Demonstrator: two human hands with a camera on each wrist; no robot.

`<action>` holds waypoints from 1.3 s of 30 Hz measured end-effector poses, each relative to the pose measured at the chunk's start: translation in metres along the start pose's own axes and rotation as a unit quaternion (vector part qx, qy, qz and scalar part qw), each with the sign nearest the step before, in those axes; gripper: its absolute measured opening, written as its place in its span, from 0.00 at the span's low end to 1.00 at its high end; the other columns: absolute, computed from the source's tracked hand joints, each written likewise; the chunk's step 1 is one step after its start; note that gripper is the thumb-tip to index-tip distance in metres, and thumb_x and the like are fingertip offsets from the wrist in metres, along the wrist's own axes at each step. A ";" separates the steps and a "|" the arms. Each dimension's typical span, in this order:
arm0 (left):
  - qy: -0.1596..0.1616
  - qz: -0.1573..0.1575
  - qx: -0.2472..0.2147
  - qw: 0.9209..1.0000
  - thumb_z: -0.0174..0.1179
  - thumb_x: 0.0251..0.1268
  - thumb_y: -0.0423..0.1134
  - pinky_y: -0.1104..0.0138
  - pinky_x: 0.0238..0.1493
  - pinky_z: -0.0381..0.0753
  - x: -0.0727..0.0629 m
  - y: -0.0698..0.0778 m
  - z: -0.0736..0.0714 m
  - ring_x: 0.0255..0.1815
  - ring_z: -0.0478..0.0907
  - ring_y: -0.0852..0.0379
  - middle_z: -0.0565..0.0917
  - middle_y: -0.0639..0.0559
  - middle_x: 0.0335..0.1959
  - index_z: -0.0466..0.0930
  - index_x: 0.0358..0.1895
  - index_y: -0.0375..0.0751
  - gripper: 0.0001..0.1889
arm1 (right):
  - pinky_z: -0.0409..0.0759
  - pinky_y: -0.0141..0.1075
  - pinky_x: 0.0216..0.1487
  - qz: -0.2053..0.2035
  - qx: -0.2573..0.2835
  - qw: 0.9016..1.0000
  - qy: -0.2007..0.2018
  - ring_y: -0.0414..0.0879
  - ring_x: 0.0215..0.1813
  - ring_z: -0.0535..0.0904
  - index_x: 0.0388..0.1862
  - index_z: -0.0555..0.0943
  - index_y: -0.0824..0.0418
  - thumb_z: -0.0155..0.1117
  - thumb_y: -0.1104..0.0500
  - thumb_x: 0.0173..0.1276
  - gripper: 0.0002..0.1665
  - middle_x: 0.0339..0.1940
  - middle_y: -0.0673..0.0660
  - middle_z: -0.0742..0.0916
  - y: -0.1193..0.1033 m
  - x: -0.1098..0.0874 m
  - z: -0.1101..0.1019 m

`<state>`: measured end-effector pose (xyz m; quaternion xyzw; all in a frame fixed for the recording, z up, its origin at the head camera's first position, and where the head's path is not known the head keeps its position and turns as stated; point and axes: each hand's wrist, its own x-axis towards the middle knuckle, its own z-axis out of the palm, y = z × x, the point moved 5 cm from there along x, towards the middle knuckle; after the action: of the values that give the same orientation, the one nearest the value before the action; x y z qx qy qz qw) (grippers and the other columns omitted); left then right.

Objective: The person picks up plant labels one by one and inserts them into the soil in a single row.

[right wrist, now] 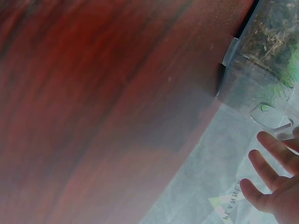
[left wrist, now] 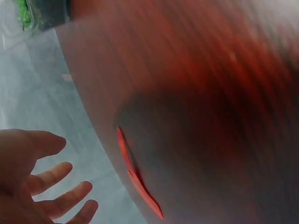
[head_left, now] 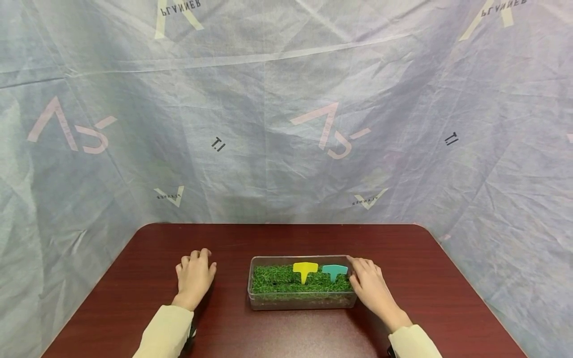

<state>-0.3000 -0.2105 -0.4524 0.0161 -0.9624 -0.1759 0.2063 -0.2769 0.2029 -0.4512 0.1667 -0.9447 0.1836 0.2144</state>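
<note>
A clear plastic box point(head_left: 302, 302) holding green artificial grass point(head_left: 275, 276) sits on the table. Two T-shaped plant labels stand in the grass, one yellow point(head_left: 305, 270) and one teal point(head_left: 334, 271). My right hand point(head_left: 370, 286) is at the box's right end, fingertips right at the rim; the right wrist view shows its fingers spread beside the end wall. To the left of the box, my left hand point(head_left: 195, 277) is over the table with loosely bent fingers, holding nothing. Near it in the left wrist view lies a thin red piece point(left wrist: 135, 177), hidden from the head view.
The dark red wooden table point(head_left: 273, 333) has rounded far corners. A grey printed cloth point(head_left: 268, 149) hangs behind it and along both sides. Brownish soil-like fill point(right wrist: 275, 28) shows through the box wall under the grass.
</note>
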 end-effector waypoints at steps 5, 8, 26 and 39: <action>-0.018 -0.022 0.010 1.000 0.60 0.58 0.40 0.45 0.40 0.61 0.004 -0.013 0.002 0.44 0.66 0.31 0.73 0.33 0.46 0.72 0.49 0.35 0.18 | 0.64 0.57 0.56 0.001 -0.006 1.000 0.001 0.56 0.56 0.71 0.61 0.71 0.63 0.52 0.64 0.64 0.25 0.51 0.60 0.80 0.000 0.000 0.001; -0.029 -0.036 0.011 0.999 0.60 0.58 0.40 0.44 0.40 0.61 0.005 -0.020 0.003 0.44 0.65 0.30 0.72 0.32 0.45 0.72 0.48 0.34 0.18 | 0.64 0.57 0.56 0.002 -0.008 1.000 0.001 0.56 0.56 0.71 0.61 0.71 0.64 0.52 0.64 0.64 0.25 0.51 0.60 0.80 0.001 0.000 0.001; -0.116 -0.111 0.048 0.986 0.59 0.59 0.46 0.41 0.41 0.61 -0.002 -0.035 0.016 0.45 0.63 0.27 0.68 0.26 0.44 0.66 0.50 0.25 0.26 | 0.64 0.57 0.55 0.003 -0.008 1.000 -0.001 0.57 0.56 0.71 0.60 0.71 0.64 0.52 0.64 0.64 0.24 0.51 0.60 0.80 0.001 0.000 0.000; -0.137 -0.109 0.025 0.984 0.59 0.60 0.42 0.42 0.41 0.59 -0.002 -0.034 0.019 0.47 0.61 0.27 0.68 0.29 0.49 0.73 0.52 0.37 0.19 | 0.63 0.56 0.57 0.005 -0.009 1.000 -0.007 0.56 0.57 0.70 0.61 0.71 0.64 0.52 0.63 0.64 0.24 0.52 0.60 0.80 -0.001 0.000 -0.002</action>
<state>-0.3067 -0.2358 -0.4810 0.1013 -0.9782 -0.1737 0.0514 -0.2757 0.2027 -0.4493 0.1610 -0.9488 0.1747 0.2081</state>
